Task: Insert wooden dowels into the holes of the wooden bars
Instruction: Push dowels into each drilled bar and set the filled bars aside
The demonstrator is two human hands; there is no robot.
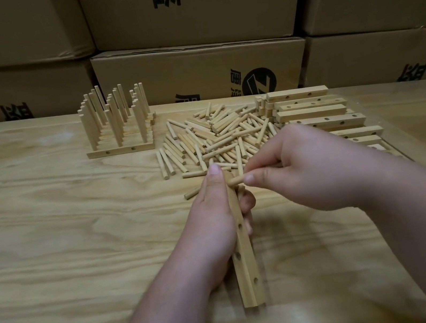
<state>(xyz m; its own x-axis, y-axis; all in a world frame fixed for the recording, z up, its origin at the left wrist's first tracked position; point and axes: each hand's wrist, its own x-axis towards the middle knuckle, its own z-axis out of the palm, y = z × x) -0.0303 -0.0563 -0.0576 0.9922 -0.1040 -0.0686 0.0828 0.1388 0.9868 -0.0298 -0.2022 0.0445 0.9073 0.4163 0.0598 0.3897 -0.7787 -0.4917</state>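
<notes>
Judging by the finished bars [121, 148] standing at eleven o'clock with dowels upright in them, we are partway through: our left hand [215, 217] grips a bar [245, 265] at centre, its visible holes still empty, while our right hand [301, 172] pinches one dowel [235, 180] at the bar's far end. Much is left, since a loose dowel heap [219, 137] lies at twelve o'clock and undrilled-looking stacked bars [313, 112] wait at one o'clock. Cardboard boxes [199, 70] wall the worktop [48, 231] behind; nothing blocks us.
</notes>
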